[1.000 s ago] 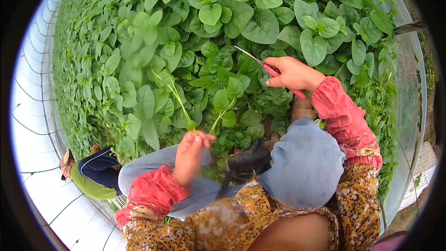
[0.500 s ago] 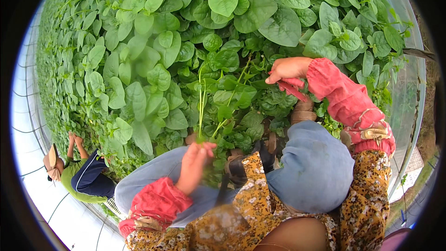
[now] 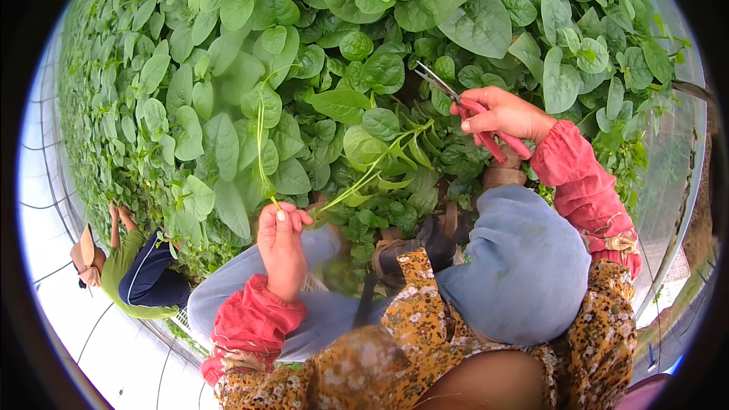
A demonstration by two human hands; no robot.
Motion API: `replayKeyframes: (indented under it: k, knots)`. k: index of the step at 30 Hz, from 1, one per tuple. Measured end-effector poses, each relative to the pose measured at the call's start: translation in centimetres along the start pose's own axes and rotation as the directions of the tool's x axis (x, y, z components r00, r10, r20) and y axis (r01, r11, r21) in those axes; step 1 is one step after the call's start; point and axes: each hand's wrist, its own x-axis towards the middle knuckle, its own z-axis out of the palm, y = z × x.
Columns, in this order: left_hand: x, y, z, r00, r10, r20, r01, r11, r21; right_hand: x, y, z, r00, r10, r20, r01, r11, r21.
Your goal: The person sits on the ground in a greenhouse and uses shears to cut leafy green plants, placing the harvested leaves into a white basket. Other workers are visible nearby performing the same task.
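Note:
Between the fingertips of my left hand (image 3: 281,252), closed in a pinch, are the lower ends of cut green stems. A thin bare stem (image 3: 260,133) rises from it and bends over at the top. A thicker leafy shoot (image 3: 374,172) slants away to the upper right, with several heart-shaped leaves along it. My right hand (image 3: 503,114) is wrapped round the red handles of a pair of scissors (image 3: 437,80). Their metal blades look slightly parted and point up and left into the leaves. No stem shows between the blades.
Dense leafy plants (image 3: 220,144) fill the bed ahead and to the left. My bent knee (image 3: 516,266) and dark shoe (image 3: 410,254) are close below the hands. At far left a co-worker in a green shirt (image 3: 133,273) reaches into the plants. A clear plastic sheet (image 3: 672,144) borders the right side.
My left hand has moved left and slightly up, drawing the stems with it; the leafy shoot now leans more to the right. My right hand has turned, bringing the scissor blades into view.

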Motion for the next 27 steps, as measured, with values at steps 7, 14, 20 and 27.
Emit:
replayKeyframes:
  k: [7, 14, 20, 27]
  knots:
    - [1.1, 8.2, 5.0, 0.982, 0.038, 0.185, -0.009, 0.988, -0.152, -2.5, -9.3, 4.1, 0.93, -0.329, 0.164, 0.312, 0.943, 0.118]
    - [3.6, 17.4, 10.6, 0.873, 0.303, 0.381, -0.104, 0.882, -0.46, -3.3, -18.4, 11.5, 0.898, -0.425, 0.114, 0.44, 0.872, -0.214]
    - [5.5, 20.5, 7.0, 0.877, 0.443, 0.186, -0.39, 0.883, -0.262, -6.9, -22.2, 9.6, 0.878, -0.458, -0.137, 0.479, 0.847, 0.232]
    - [4.4, 16.3, 7.8, 0.734, 0.142, 0.665, -0.23, 0.972, 0.046, -7.1, -20.0, 5.6, 0.817, -0.564, -0.121, 0.438, 0.47, 0.766]
